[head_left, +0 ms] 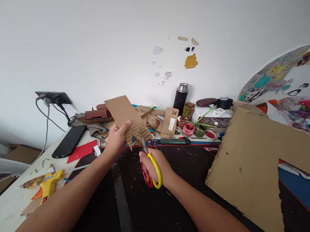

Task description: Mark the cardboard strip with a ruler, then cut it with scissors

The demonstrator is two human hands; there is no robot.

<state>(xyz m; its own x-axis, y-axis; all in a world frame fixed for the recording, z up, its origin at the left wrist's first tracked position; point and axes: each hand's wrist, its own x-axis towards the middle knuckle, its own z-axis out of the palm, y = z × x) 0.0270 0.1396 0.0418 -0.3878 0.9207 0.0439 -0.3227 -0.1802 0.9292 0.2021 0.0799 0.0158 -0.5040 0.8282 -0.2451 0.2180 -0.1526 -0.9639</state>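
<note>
Pinched between the thumb and fingers of my left hand (118, 135) is a brown cardboard piece (125, 112), held up above the dark mat. Printed characters and a jagged cut show along its lower part. My right hand (153, 164) is closed round the red and yellow handles of a pair of scissors (144, 144). The blades point up and lie at the lower right part of the cardboard piece. Whether the blades are parted is too small to tell.
A metal ruler (121, 201) lies on the dark mat (149, 213). At the left are a yellow glue gun (48, 184) and a black phone (69, 141). Large cardboard (240, 160) covers the right side. Behind stand a black flask (180, 98), paint jars (189, 128) and a green cutter (174, 141).
</note>
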